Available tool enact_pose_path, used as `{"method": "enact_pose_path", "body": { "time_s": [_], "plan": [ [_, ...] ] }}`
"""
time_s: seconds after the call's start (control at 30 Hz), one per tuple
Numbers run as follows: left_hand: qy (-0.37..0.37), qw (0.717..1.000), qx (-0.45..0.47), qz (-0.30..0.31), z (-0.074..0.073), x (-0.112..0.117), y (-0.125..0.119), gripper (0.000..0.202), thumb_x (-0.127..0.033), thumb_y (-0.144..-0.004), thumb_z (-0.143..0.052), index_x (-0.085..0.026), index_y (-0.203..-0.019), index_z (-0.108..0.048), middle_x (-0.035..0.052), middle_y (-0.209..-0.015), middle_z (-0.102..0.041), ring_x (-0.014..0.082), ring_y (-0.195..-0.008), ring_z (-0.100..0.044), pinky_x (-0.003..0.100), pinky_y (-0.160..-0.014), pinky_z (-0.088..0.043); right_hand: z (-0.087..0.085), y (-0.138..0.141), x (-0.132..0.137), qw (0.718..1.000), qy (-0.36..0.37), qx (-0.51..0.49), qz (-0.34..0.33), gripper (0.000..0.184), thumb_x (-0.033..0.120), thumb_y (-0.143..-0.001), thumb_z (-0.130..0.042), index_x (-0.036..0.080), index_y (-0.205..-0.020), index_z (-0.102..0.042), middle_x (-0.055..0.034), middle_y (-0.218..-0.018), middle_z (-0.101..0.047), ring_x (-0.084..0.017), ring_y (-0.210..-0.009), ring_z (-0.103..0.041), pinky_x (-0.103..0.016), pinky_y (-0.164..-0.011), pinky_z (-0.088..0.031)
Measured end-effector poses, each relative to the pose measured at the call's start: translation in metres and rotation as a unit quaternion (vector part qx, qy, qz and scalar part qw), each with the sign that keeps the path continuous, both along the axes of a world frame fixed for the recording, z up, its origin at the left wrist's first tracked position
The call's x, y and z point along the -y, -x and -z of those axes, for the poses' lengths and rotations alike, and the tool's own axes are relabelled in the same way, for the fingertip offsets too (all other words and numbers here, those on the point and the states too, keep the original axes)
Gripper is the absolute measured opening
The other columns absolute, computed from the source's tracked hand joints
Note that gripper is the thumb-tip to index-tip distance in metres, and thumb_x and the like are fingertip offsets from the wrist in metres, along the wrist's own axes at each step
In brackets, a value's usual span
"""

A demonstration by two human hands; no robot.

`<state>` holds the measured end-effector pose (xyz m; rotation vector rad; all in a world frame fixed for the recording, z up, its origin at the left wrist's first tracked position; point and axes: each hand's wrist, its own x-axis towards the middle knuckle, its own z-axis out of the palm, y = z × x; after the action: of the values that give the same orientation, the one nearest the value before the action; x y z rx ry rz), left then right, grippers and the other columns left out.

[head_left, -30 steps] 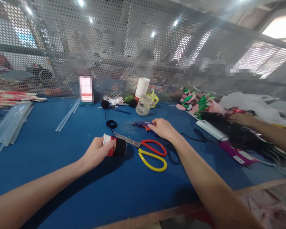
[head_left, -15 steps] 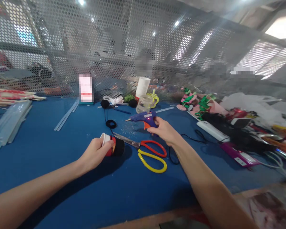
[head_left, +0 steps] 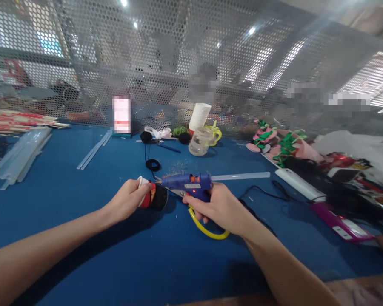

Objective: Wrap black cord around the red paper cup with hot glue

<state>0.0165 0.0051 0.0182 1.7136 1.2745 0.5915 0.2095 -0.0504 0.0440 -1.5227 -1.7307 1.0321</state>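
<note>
My left hand [head_left: 127,199] is closed round a paper cup [head_left: 144,198] lying on its side, its white rim to the left and black yarn [head_left: 160,197] wrapped round its other end. A strand runs from the cup to a small coil of black yarn [head_left: 152,165] on the table. In my right hand [head_left: 215,207] is a blue hot glue gun [head_left: 187,182], its small red light lit and its nozzle close to the cup's wrapped part; contact cannot be made out. A clear glue stick [head_left: 241,176] juts from its back. Scissors [head_left: 207,227] with a yellow handle lie partly hidden underneath.
Glue sticks [head_left: 22,153] and a phone [head_left: 121,114] are at the left. Stacked white cups [head_left: 200,117] and a clear jar [head_left: 199,142] stand at the back by a perforated metal screen [head_left: 159,55]. A purple power strip [head_left: 340,223], cords and craft flowers [head_left: 285,146] lie right.
My right hand has brought the glue gun down and left, over the scissors, with the nozzle now beside the cup. My left hand still holds the cup. The view has shifted slightly.
</note>
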Motion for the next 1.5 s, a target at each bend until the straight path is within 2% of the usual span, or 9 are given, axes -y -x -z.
{"method": "enact_pose_path", "body": {
  "time_s": [0.13,0.33,0.77,1.0,1.17,1.33,1.5],
  "plan": [
    [0.009,1.000,-0.004,-0.001,0.001,0.000,-0.001,0.030,-0.037,-0.071,-0.033,-0.017,-0.048,-0.032,-0.0061,-0.044,-0.023,0.0068,-0.041,-0.021,0.021,-0.039,-0.016,-0.003,0.002,0.003,0.997,-0.020,0.068,0.014,0.021,0.030,-0.071,-0.046,0.015,-0.057,-0.050,0.0033,-0.040,-0.048,-0.008,-0.036,-0.048,-0.019,-0.041,-0.041],
    [-0.004,1.000,-0.011,0.003,0.001,0.000,-0.002,0.032,-0.039,-0.070,-0.034,-0.018,-0.047,-0.031,-0.0061,-0.045,-0.022,0.0068,-0.041,-0.020,0.021,-0.039,-0.015,-0.006,0.005,0.004,0.993,0.013,0.112,0.034,0.022,0.033,-0.070,-0.046,0.017,-0.056,-0.049,0.0039,-0.038,-0.048,-0.010,-0.035,-0.049,-0.021,-0.041,-0.040],
    [-0.014,1.000,-0.019,0.004,0.002,0.001,-0.002,0.031,-0.039,-0.071,-0.034,-0.018,-0.048,-0.032,-0.0060,-0.045,-0.022,0.0072,-0.042,-0.020,0.021,-0.040,-0.016,-0.009,0.006,0.009,0.992,0.016,0.114,0.042,0.023,0.032,-0.069,-0.046,0.017,-0.052,-0.048,0.0035,-0.036,-0.047,-0.009,-0.033,-0.046,-0.019,-0.037,-0.038],
    [-0.012,1.000,-0.025,-0.002,0.001,0.002,-0.002,0.032,-0.040,-0.070,-0.034,-0.018,-0.047,-0.030,-0.0062,-0.045,-0.022,0.0071,-0.041,-0.020,0.022,-0.040,-0.016,-0.008,0.006,0.009,0.994,-0.008,0.106,0.031,0.030,0.030,-0.069,-0.047,0.018,-0.043,-0.043,0.0038,-0.034,-0.045,-0.007,-0.031,-0.044,-0.018,-0.036,-0.038],
    [-0.007,1.000,-0.011,-0.005,0.003,0.001,-0.002,0.031,-0.040,-0.070,-0.035,-0.017,-0.049,-0.033,-0.0061,-0.045,-0.022,0.0071,-0.041,-0.020,0.022,-0.040,-0.015,-0.006,0.005,0.008,0.995,0.001,0.099,0.032,0.026,0.031,-0.070,-0.046,0.018,-0.047,-0.045,0.0041,-0.035,-0.045,-0.008,-0.032,-0.045,-0.018,-0.038,-0.039],
    [-0.010,1.000,-0.007,-0.004,0.004,0.000,-0.001,0.029,-0.038,-0.069,-0.035,-0.017,-0.048,-0.033,-0.0057,-0.045,-0.024,0.0071,-0.041,-0.021,0.022,-0.040,-0.015,-0.006,0.004,0.011,0.996,0.033,0.086,0.019,0.021,0.033,-0.071,-0.045,0.016,-0.059,-0.051,0.0041,-0.038,-0.046,-0.008,-0.033,-0.045,-0.018,-0.036,-0.038],
    [-0.002,1.000,0.002,-0.006,0.004,0.000,-0.002,0.029,-0.037,-0.069,-0.034,-0.017,-0.048,-0.032,-0.0056,-0.045,-0.024,0.0072,-0.041,-0.022,0.022,-0.040,-0.016,-0.007,0.007,0.012,0.995,0.027,0.088,0.025,0.025,0.032,-0.070,-0.046,0.016,-0.051,-0.048,0.0034,-0.036,-0.044,-0.008,-0.033,-0.044,-0.018,-0.035,-0.037]
  ]
}}
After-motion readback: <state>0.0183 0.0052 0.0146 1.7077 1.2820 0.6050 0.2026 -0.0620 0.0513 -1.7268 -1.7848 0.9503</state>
